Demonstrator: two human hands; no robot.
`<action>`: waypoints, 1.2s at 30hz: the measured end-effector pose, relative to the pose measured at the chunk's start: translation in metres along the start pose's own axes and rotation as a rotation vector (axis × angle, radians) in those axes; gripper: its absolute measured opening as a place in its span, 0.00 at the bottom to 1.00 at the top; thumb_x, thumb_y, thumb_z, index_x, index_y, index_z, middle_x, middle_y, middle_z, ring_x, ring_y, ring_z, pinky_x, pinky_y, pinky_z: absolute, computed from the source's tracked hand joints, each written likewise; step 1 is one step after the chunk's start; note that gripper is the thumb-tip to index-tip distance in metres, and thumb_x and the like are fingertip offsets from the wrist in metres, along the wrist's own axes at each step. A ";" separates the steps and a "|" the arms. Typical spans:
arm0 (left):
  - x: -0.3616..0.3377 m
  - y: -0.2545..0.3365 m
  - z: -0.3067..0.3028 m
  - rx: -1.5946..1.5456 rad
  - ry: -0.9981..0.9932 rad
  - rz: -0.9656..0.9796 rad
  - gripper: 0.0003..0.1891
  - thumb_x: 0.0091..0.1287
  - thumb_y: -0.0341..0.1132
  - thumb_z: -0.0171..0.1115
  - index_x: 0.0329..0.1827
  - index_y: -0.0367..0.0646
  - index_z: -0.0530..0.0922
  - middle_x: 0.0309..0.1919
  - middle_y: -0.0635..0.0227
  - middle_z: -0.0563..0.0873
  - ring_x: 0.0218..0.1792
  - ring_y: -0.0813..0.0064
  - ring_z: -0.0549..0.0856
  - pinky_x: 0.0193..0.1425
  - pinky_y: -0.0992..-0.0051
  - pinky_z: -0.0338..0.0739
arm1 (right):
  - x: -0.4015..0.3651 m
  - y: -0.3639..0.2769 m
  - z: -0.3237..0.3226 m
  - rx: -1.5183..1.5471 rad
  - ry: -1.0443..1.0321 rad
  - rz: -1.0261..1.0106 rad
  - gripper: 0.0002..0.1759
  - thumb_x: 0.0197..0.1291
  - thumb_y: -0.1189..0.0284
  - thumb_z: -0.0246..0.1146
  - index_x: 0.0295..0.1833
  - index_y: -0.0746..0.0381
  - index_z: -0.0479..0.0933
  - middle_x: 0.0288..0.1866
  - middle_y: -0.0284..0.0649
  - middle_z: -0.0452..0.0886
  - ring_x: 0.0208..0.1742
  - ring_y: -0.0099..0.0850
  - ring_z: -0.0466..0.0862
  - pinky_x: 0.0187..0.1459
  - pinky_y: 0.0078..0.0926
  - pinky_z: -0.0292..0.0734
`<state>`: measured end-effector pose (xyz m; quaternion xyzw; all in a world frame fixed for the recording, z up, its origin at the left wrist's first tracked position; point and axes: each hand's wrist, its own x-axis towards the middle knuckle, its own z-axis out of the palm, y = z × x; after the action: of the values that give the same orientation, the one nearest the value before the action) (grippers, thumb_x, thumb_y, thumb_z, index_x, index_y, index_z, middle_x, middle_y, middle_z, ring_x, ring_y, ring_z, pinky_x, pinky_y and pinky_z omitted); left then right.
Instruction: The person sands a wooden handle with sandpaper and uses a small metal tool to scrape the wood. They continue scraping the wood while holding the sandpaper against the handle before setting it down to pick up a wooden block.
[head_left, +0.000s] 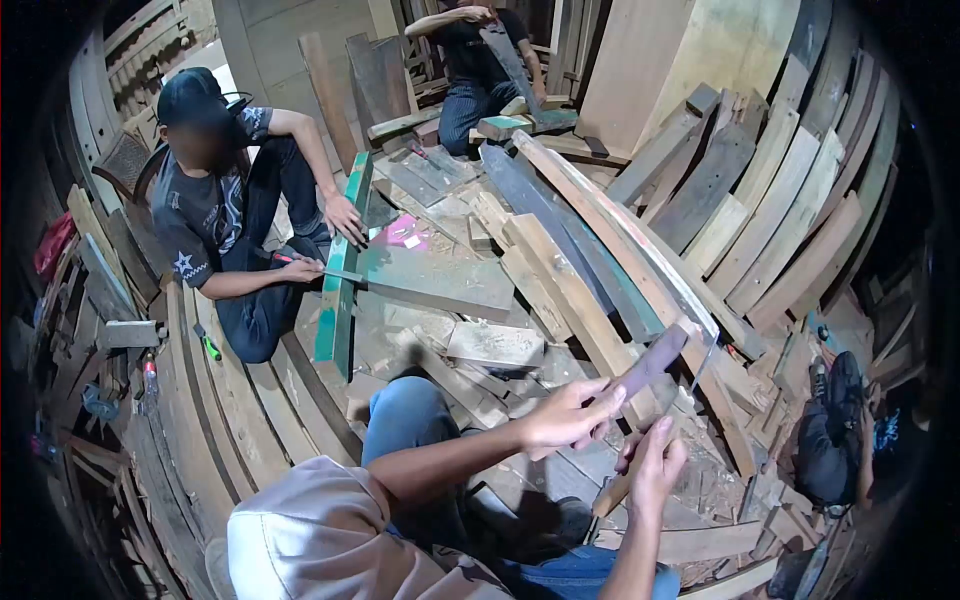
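Low ahead, outstretched left hand tight on bar, right hand round thin tool

The green beam looks like painted wood, smooth with a faint gloss, while the grey slab to its right is matt, dusty-looking wood. Farther right of the beam, the flat purplish bar appears smooth and matt, its material hard to tell, and the thin strip looks metallic; below the beam, the blue trousers and pale sleeve are matt cloth, softly creased.
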<state>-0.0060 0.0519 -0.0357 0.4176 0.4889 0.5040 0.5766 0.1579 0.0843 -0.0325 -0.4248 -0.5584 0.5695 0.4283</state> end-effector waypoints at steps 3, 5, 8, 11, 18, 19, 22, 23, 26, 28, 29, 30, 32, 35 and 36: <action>-0.005 0.004 0.000 0.086 -0.029 -0.046 0.25 0.78 0.56 0.44 0.44 0.40 0.75 0.21 0.71 0.79 0.16 0.83 0.75 0.19 0.79 0.68 | -0.006 -0.002 0.005 -0.062 0.007 -0.137 0.13 0.75 0.65 0.53 0.46 0.65 0.70 0.21 0.32 0.73 0.15 0.18 0.70 0.16 0.17 0.63; -0.004 -0.001 -0.001 0.097 -0.055 -0.044 0.27 0.77 0.57 0.43 0.43 0.40 0.77 0.22 0.69 0.80 0.16 0.82 0.76 0.20 0.78 0.70 | -0.003 0.004 0.003 -0.142 0.084 -0.198 0.13 0.70 0.69 0.61 0.50 0.68 0.71 0.29 0.34 0.79 0.24 0.21 0.76 0.25 0.20 0.71; -0.007 -0.002 0.000 0.096 -0.117 -0.025 0.28 0.77 0.58 0.42 0.41 0.40 0.77 0.22 0.69 0.80 0.18 0.82 0.77 0.21 0.78 0.71 | 0.001 0.013 0.000 -0.207 0.112 -0.220 0.14 0.66 0.72 0.65 0.50 0.69 0.73 0.33 0.36 0.81 0.32 0.22 0.79 0.34 0.21 0.75; -0.003 -0.012 0.002 0.128 -0.171 0.045 0.28 0.78 0.57 0.41 0.40 0.39 0.77 0.23 0.69 0.80 0.21 0.81 0.78 0.24 0.77 0.73 | -0.001 0.003 -0.001 -0.228 0.078 -0.156 0.12 0.63 0.74 0.67 0.46 0.69 0.76 0.34 0.36 0.82 0.35 0.22 0.80 0.38 0.21 0.75; 0.002 -0.004 -0.009 0.264 -0.060 0.269 0.31 0.78 0.57 0.43 0.40 0.33 0.79 0.29 0.68 0.82 0.36 0.79 0.79 0.42 0.71 0.76 | 0.001 -0.013 0.005 -0.181 0.020 -0.231 0.08 0.58 0.75 0.70 0.35 0.68 0.78 0.27 0.33 0.81 0.28 0.19 0.78 0.29 0.22 0.72; 0.003 -0.003 -0.015 0.251 -0.003 0.160 0.32 0.77 0.58 0.43 0.40 0.33 0.79 0.30 0.66 0.83 0.34 0.80 0.78 0.40 0.71 0.75 | 0.001 -0.013 0.004 -0.322 -0.022 -0.286 0.10 0.57 0.73 0.71 0.34 0.68 0.78 0.24 0.34 0.80 0.25 0.20 0.77 0.27 0.23 0.71; 0.005 0.006 -0.033 0.144 0.115 0.122 0.37 0.73 0.66 0.42 0.41 0.34 0.80 0.29 0.64 0.82 0.30 0.77 0.80 0.34 0.71 0.77 | 0.000 -0.015 0.008 -0.677 -0.140 -0.499 0.12 0.50 0.71 0.72 0.37 0.67 0.81 0.22 0.46 0.80 0.21 0.37 0.82 0.26 0.33 0.76; 0.003 0.011 -0.039 0.150 0.127 -0.008 0.40 0.71 0.69 0.41 0.40 0.33 0.80 0.30 0.63 0.82 0.29 0.75 0.81 0.33 0.71 0.77 | 0.000 -0.013 0.010 -0.724 -0.147 -0.573 0.14 0.47 0.72 0.73 0.40 0.66 0.81 0.24 0.47 0.82 0.23 0.40 0.84 0.27 0.34 0.77; -0.013 0.023 -0.055 0.186 -0.085 -0.154 0.46 0.67 0.75 0.37 0.36 0.32 0.81 0.25 0.63 0.83 0.21 0.75 0.83 0.24 0.77 0.76 | -0.001 -0.004 0.006 -0.794 -0.218 -0.705 0.22 0.40 0.73 0.75 0.45 0.66 0.81 0.28 0.48 0.84 0.27 0.43 0.85 0.28 0.34 0.79; -0.014 0.029 -0.066 0.273 -0.424 -0.228 0.42 0.72 0.70 0.34 0.43 0.37 0.84 0.27 0.67 0.85 0.23 0.80 0.82 0.26 0.78 0.75 | 0.000 -0.008 0.007 -0.820 -0.280 -0.762 0.27 0.37 0.74 0.76 0.48 0.65 0.81 0.30 0.48 0.84 0.28 0.43 0.86 0.29 0.34 0.79; -0.015 0.034 -0.069 0.280 -0.480 -0.277 0.34 0.75 0.62 0.44 0.43 0.35 0.83 0.28 0.71 0.85 0.24 0.85 0.80 0.27 0.82 0.72 | -0.004 -0.015 0.008 -0.821 -0.326 -0.747 0.30 0.35 0.75 0.77 0.51 0.65 0.80 0.30 0.47 0.84 0.28 0.43 0.85 0.29 0.34 0.79; -0.015 0.029 -0.071 0.274 -0.483 -0.274 0.34 0.75 0.62 0.44 0.43 0.35 0.83 0.28 0.71 0.85 0.24 0.85 0.80 0.27 0.82 0.72 | -0.006 -0.019 0.008 -0.824 -0.373 -0.730 0.33 0.32 0.75 0.77 0.53 0.64 0.80 0.30 0.46 0.84 0.28 0.42 0.85 0.29 0.33 0.79; -0.012 0.017 -0.075 0.246 -0.624 0.004 0.24 0.75 0.49 0.56 0.46 0.31 0.82 0.30 0.74 0.84 0.28 0.89 0.78 0.29 0.84 0.69 | -0.008 -0.020 0.003 -0.873 -0.394 -0.706 0.34 0.32 0.77 0.76 0.54 0.61 0.81 0.29 0.45 0.83 0.27 0.41 0.84 0.28 0.34 0.78; -0.014 0.006 -0.075 0.119 -0.593 0.014 0.23 0.71 0.38 0.63 0.63 0.30 0.73 0.38 0.70 0.86 0.37 0.86 0.80 0.39 0.82 0.74 | -0.004 -0.016 -0.001 -0.885 -0.330 -0.746 0.29 0.40 0.78 0.72 0.55 0.60 0.82 0.29 0.45 0.83 0.26 0.41 0.85 0.31 0.32 0.78; -0.014 0.002 -0.072 0.089 -0.573 0.173 0.24 0.71 0.38 0.62 0.65 0.33 0.73 0.40 0.68 0.87 0.38 0.83 0.82 0.42 0.80 0.77 | -0.003 -0.016 -0.001 -0.881 -0.327 -0.746 0.29 0.40 0.78 0.72 0.55 0.60 0.82 0.29 0.45 0.83 0.26 0.41 0.85 0.31 0.32 0.78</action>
<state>-0.0777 0.0378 -0.0439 0.6076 0.2905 0.3911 0.6272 0.1598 0.0821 -0.0169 -0.2446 -0.9120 0.1535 0.2914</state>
